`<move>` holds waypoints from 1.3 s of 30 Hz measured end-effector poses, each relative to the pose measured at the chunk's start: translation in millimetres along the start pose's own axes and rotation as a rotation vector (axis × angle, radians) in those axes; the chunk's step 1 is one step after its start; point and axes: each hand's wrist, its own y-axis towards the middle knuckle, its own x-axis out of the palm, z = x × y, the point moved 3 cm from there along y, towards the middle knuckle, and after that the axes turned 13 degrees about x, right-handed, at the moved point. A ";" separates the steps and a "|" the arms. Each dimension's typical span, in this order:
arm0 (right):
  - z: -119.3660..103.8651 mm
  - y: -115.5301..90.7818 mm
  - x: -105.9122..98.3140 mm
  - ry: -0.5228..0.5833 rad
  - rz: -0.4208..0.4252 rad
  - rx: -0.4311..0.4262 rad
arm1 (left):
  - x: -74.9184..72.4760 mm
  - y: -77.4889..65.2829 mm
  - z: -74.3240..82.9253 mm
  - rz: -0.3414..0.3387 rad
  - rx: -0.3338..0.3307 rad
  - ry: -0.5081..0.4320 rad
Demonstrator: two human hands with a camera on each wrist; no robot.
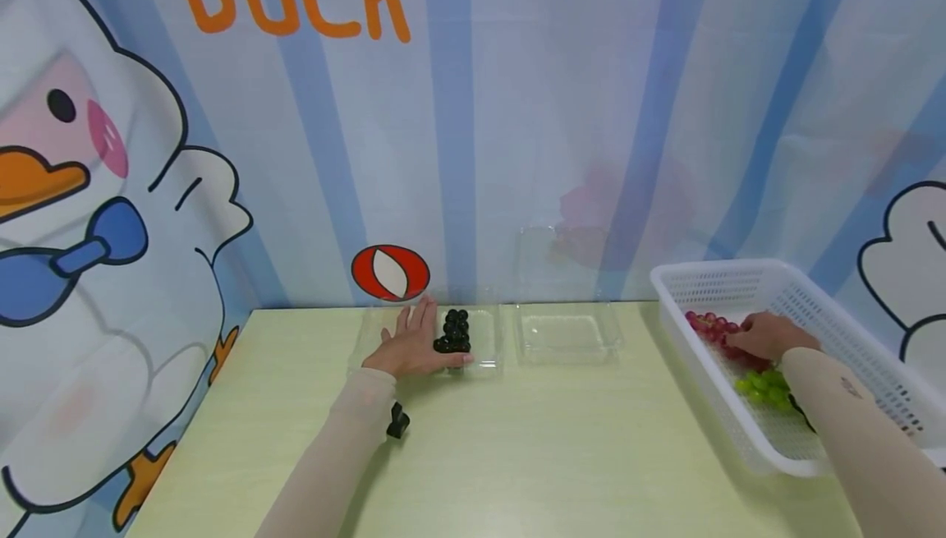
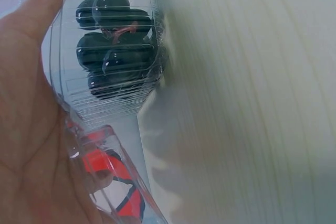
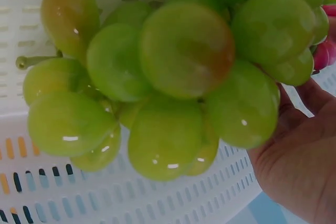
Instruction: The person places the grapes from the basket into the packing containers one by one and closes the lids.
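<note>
My left hand (image 1: pixel 410 345) lies on the table's far side against a clear plastic box (image 1: pixel 485 333) holding a bunch of black grapes (image 1: pixel 456 326). Its fingers stretch forward straight along the box's left side, over the opened lid, while the thumb extends across the front. The left wrist view shows the grapes (image 2: pixel 118 40) through the box wall. Inside the white basket (image 1: pixel 801 467) at right, my right hand (image 1: pixel 779 337) grips a bunch of red grapes (image 1: pixel 709 326); its fingertips are partly hidden. A bunch of green grapes (image 3: pixel 186 51) sits nearer, under the right wrist.
A second clear plastic box (image 1: pixel 565 337) with its lid raised stands between the first box and the basket, holding nothing. Behind the table hangs a printed curtain (image 1: pixel 547 111). A small black device (image 1: pixel 397 420) is at the left wrist.
</note>
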 end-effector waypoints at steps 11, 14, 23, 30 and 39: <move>-7.9 -1.8 0.9 -0.071 0.008 -0.071 | -0.2 -0.2 0.0 -0.009 -0.002 -0.010; -7.5 -0.4 1.4 -0.066 0.028 -0.083 | -0.4 -0.7 0.5 -0.003 0.002 -0.008; -4.9 4.9 0.9 -0.002 -0.002 -0.076 | -0.6 0.6 -1.0 -0.014 -0.001 -0.005; -10.5 -0.1 -4.1 0.019 0.014 -0.069 | -1.4 0.8 0.5 0.004 0.011 0.020; -17.4 -9.6 -9.5 0.031 0.063 -0.090 | -0.3 1.3 -0.9 0.006 0.012 0.032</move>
